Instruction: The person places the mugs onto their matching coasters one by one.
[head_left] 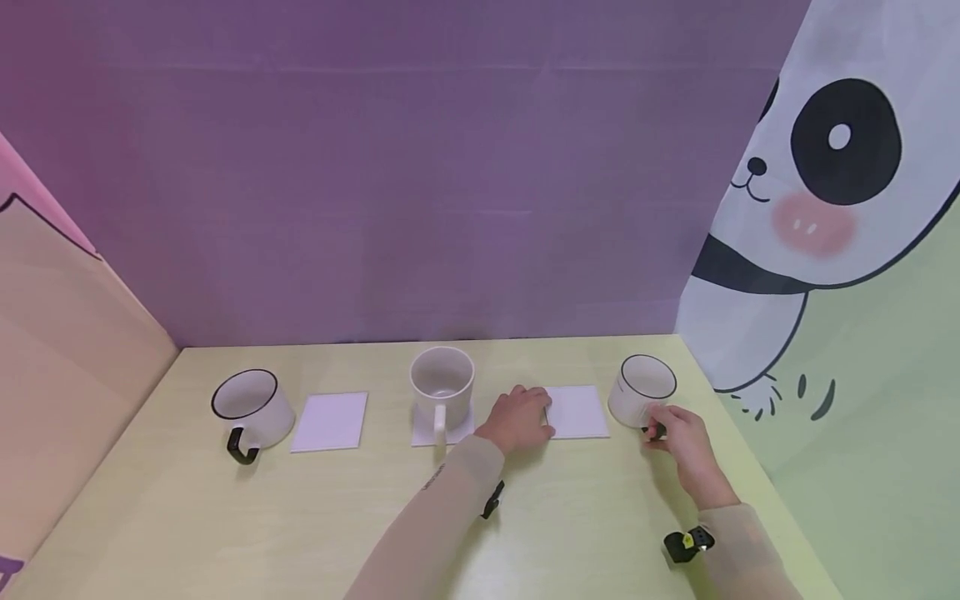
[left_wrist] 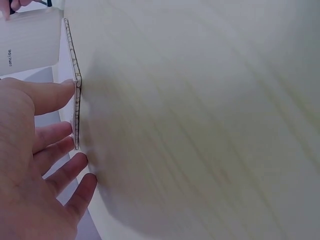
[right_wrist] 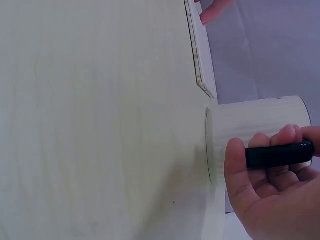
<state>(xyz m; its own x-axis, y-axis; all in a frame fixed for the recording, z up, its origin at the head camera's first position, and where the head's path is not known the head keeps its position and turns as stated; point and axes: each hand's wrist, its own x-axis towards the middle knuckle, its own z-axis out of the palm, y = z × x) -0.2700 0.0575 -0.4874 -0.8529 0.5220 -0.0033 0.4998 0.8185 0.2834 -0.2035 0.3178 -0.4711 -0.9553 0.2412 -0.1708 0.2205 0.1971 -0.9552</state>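
My right hand (head_left: 688, 443) grips the black handle (right_wrist: 277, 155) of a white mug (head_left: 628, 402), which stands upright just right of a white square coaster (head_left: 577, 412). Fingers curl around that handle in the right wrist view. At the coaster's left side rests my left hand (head_left: 517, 422), its fingers fairly straight. In the left wrist view its thumb (left_wrist: 52, 96) touches a corner of the coaster, with two fingertips along the edge and the other two beside it. Dark lettering shows on the right mug (left_wrist: 30, 42) there.
A white mug (head_left: 442, 387) with a white handle stands on a middle coaster (head_left: 420, 432). Further left, a black-handled mug (head_left: 264, 417) stands on the pale wooden table (head_left: 315, 517) beside another coaster (head_left: 330, 422). Purple fabric (head_left: 375, 200) rises behind; a panda-print wall (head_left: 847, 350) is at right.
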